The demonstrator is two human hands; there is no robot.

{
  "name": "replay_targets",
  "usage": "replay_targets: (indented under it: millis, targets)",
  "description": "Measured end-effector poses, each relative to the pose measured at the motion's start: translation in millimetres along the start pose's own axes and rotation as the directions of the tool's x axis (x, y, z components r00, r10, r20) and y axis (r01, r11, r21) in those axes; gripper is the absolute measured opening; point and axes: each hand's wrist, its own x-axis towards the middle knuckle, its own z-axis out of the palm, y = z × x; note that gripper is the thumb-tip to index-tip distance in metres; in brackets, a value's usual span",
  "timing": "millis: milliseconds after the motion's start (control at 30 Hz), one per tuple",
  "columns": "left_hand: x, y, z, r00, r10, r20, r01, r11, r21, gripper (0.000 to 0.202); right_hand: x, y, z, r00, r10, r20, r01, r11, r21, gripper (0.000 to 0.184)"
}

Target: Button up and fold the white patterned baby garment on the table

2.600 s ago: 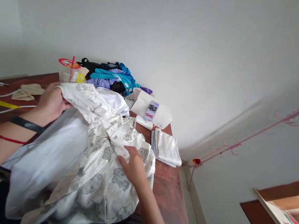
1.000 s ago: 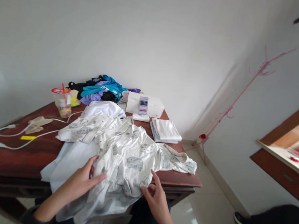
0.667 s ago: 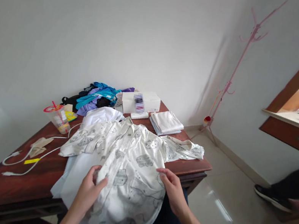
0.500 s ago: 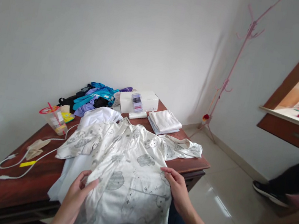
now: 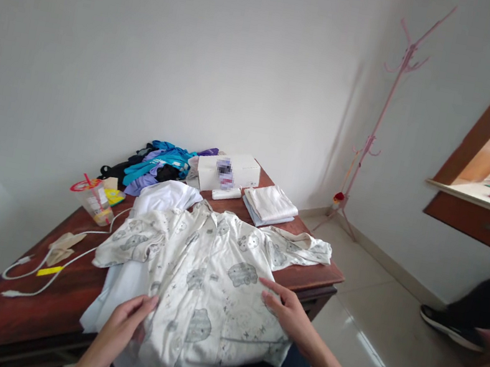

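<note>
A cream shirt printed with grey bears (image 5: 210, 272) lies spread face up on the brown wooden table (image 5: 14, 307), its sleeves out to both sides and its hem hanging over the near edge. My left hand (image 5: 124, 330) pinches the lower left side of the shirt. My right hand (image 5: 291, 315) grips the lower right side, fingers closed on the cloth. Under the shirt lies a pale blue-white garment (image 5: 124, 279).
At the table's back: a heap of blue, purple and black clothes (image 5: 158, 165), a white box (image 5: 228, 171), a folded white stack (image 5: 270, 204), a plastic cup with red straw (image 5: 95, 198), white cables (image 5: 50, 266). A pink coat stand (image 5: 379, 119) stands in the corner. Another person's leg and shoe (image 5: 458, 319) show at right.
The shirt went from bunched up to spread flat. In the last half second both hands drew its lower part back up onto the table edge, so less hangs over my lap.
</note>
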Motion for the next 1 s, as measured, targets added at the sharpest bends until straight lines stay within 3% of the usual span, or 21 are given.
replay_targets:
  millis: [133,333,400,533,700,867,967,1000]
  targets:
    - [5.2,2.1,-9.1,0.995,0.074,-0.068,-0.071,0.997,0.038,0.062,3.3,-4.5,-3.6,0.999,0.013,-0.039,-0.013,1.0,0.017,0.051]
    - [10.6,-2.3,-44.2,0.947,0.241,-0.212,-0.164,0.932,0.324,0.062,4.1,-1.9,-11.8,0.993,-0.056,-0.104,0.048,0.995,-0.087,0.042]
    - [12.8,-7.7,-54.1,0.939,0.282,-0.196,-0.173,0.881,0.44,0.059,2.0,1.6,-15.7,0.996,-0.064,-0.064,0.053,0.985,-0.161,0.043]
    - [16.9,-15.6,-62.9,0.959,0.257,-0.12,-0.149,0.816,0.558,0.052,-0.8,2.5,-24.4,0.997,-0.081,0.015,0.08,0.917,-0.39,0.05]
    - [25.5,11.3,-57.6,0.916,0.38,-0.127,-0.235,0.766,0.599,0.049,21.4,-22.2,-35.6,0.969,-0.246,-0.003,0.193,0.769,-0.609,0.039]
    - [72.7,55.3,-48.4,0.856,0.514,0.053,-0.44,0.669,0.599,0.039,83.1,-48.9,-41.9,0.902,-0.429,0.046,0.338,0.636,-0.694,0.034]
    - [123.8,63.7,-50.2,0.775,0.625,0.095,-0.521,0.547,0.655,0.041,123.7,-53.0,-44.4,0.9,-0.427,0.089,0.342,0.562,-0.753,0.03]
    - [141.4,63.6,-52.2,0.767,0.632,0.106,-0.521,0.519,0.677,0.045,134.7,-52.3,-45.4,0.91,-0.399,0.118,0.336,0.539,-0.772,0.03]
